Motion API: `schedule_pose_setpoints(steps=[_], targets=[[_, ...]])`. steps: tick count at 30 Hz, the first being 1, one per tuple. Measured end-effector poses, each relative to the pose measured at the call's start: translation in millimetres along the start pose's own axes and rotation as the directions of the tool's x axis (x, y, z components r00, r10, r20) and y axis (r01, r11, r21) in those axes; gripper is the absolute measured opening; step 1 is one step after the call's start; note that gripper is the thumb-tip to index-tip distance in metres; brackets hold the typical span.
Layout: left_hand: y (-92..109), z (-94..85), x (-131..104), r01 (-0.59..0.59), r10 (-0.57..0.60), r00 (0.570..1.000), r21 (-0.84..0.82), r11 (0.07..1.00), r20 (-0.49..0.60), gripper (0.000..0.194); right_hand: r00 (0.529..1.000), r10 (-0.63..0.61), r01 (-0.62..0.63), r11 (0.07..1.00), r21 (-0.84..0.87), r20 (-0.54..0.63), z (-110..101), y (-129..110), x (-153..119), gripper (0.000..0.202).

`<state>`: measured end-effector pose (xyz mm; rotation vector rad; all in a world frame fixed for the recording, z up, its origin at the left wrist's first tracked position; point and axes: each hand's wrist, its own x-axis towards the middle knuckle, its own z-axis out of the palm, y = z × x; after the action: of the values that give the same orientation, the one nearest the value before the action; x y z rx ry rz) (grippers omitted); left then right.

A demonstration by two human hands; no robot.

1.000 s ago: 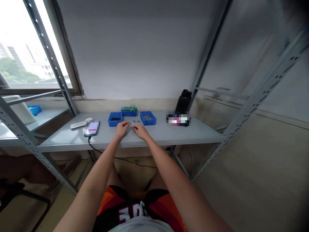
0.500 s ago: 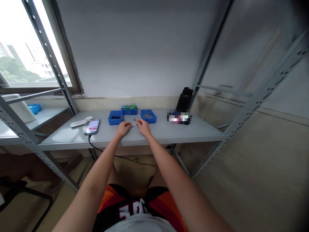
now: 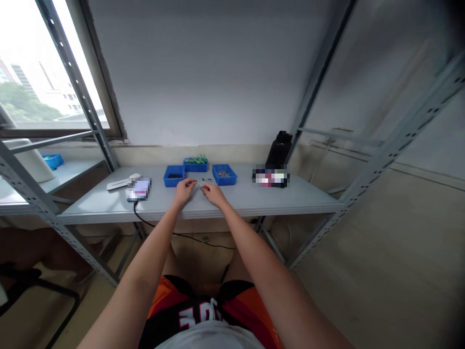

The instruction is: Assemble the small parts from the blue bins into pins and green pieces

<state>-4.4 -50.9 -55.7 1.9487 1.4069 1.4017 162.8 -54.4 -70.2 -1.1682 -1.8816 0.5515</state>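
Note:
My left hand is closed in a pinch in front of the left blue bin, which holds dark pieces. Close beside it on the right, my right hand has its fingers pressed together too. Something tiny and pale shows between the fingertips, too small to name. Just beyond my right fingers lie small metal pieces on the table. Another blue bin with many small metallic parts stands behind my right hand. At the back, a third bin contains green strips.
A blurred phone with a black cable and a white device lie at the left. A black bottle and a pixelated item stand at the right. Metal shelf posts flank the table.
My right hand has drawn slightly left toward my left hand. The small metal pieces that were at its fingertips now lie on the table beyond it. The view has shifted slightly.

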Motion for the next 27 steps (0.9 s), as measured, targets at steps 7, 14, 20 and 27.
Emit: schedule_pose_setpoints(steps=[7,14,20,27], targets=[[-0.6,0.2,-0.4,-0.009,0.009,1.000,0.039,0.999,0.016,0.022,0.999,0.022,-0.022,1.000,0.006,-0.035,0.2,2.0,2.1,0.016],[-0.8,2.6,-2.4,-0.053,0.036,0.987,0.105,0.993,0.155,0.016,0.982,0.074,-0.059,0.994,0.088,-0.173,-1.6,7.0,4.2,0.024],[1.0,3.1,-3.4,-0.074,0.052,0.978,0.106,0.992,0.200,0.019,0.979,0.043,-0.026,0.996,0.086,-0.201,-3.2,5.0,3.2,0.025],[-3.6,2.0,-0.3,-0.017,0.012,0.998,0.090,0.996,0.056,0.023,0.995,0.042,-0.046,0.998,-0.036,-0.087,-1.9,3.5,2.7,0.020]])
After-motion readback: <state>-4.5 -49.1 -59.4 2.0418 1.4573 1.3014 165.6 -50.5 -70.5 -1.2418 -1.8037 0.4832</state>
